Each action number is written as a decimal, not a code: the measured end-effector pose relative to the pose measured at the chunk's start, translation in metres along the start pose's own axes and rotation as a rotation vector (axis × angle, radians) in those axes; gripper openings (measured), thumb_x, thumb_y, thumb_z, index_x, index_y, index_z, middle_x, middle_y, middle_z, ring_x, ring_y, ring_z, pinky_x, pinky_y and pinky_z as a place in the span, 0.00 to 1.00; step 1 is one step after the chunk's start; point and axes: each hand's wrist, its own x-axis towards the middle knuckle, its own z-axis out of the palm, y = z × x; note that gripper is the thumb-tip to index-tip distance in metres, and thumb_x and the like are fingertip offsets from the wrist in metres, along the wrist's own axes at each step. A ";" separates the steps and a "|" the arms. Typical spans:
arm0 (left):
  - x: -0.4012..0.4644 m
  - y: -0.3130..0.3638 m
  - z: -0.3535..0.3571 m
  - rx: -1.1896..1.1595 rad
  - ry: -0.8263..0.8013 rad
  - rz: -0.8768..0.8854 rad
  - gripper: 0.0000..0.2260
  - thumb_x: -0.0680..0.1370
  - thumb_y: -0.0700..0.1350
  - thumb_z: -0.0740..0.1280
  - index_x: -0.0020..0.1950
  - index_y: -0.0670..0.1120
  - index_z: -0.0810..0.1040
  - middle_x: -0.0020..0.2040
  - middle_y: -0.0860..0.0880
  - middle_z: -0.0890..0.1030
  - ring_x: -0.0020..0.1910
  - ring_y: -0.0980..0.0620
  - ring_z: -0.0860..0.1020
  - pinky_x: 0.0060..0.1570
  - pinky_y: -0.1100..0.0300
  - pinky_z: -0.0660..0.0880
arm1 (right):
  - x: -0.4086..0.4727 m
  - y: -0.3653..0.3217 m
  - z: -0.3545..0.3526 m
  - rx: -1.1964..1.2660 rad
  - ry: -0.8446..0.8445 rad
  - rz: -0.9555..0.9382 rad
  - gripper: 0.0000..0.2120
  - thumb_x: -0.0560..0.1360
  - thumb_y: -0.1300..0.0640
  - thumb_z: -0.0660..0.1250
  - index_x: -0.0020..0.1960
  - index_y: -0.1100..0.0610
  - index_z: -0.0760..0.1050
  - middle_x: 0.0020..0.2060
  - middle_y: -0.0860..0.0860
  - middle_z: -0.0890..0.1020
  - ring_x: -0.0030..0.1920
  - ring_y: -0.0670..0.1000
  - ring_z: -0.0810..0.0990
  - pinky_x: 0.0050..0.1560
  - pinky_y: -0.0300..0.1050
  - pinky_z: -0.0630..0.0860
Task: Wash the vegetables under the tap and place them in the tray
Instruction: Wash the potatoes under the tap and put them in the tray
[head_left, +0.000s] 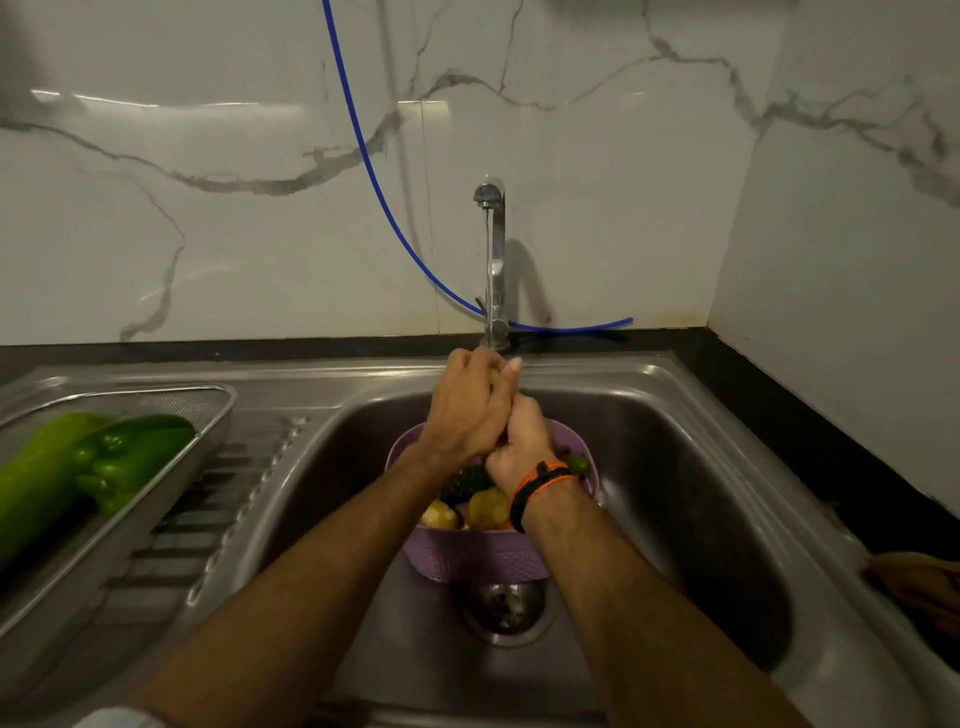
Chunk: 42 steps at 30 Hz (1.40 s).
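Tap (496, 260) at sink's back edge, water running. Yellowish vegetable (493, 376) under stream, mostly hidden. Purple basket (483, 558) mid-basin holding yellow and dark green vegetables. Steel tray (156, 499) on left drainboard with green capsicum (124, 460), pale green gourd (36, 467)

There is one view only, from the camera on my head. It looks forward and down over my forearms into the sink (675, 467), which fills the lower half. Straight ahead stands the tap (496, 249) against the marble wall (208, 208), so I face the wall squarely. My left hand (467, 410) and right hand (522, 441) meet near the middle, close below the lens. The wide angle bends the edges and takes in the tray (156, 499) at my left.
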 end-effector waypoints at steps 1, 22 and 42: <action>0.006 0.001 -0.003 0.021 -0.024 -0.040 0.15 0.85 0.53 0.56 0.50 0.46 0.76 0.48 0.48 0.76 0.45 0.55 0.73 0.47 0.61 0.69 | -0.001 -0.001 0.001 0.003 -0.001 -0.008 0.12 0.77 0.53 0.68 0.54 0.61 0.80 0.53 0.59 0.83 0.55 0.57 0.82 0.55 0.54 0.80; 0.038 0.003 -0.002 -0.177 -0.050 -0.395 0.18 0.82 0.56 0.61 0.44 0.43 0.79 0.40 0.47 0.80 0.41 0.50 0.79 0.41 0.58 0.74 | -0.006 -0.004 0.002 -0.040 0.042 -0.088 0.10 0.76 0.59 0.68 0.56 0.59 0.80 0.51 0.59 0.84 0.53 0.57 0.83 0.56 0.57 0.80; -0.007 -0.014 0.007 -0.949 0.190 -0.617 0.17 0.80 0.38 0.66 0.69 0.46 0.75 0.61 0.44 0.79 0.58 0.46 0.80 0.56 0.45 0.81 | -0.018 -0.025 -0.006 -0.303 0.104 -0.144 0.09 0.78 0.58 0.67 0.57 0.53 0.79 0.53 0.55 0.81 0.53 0.55 0.80 0.42 0.48 0.78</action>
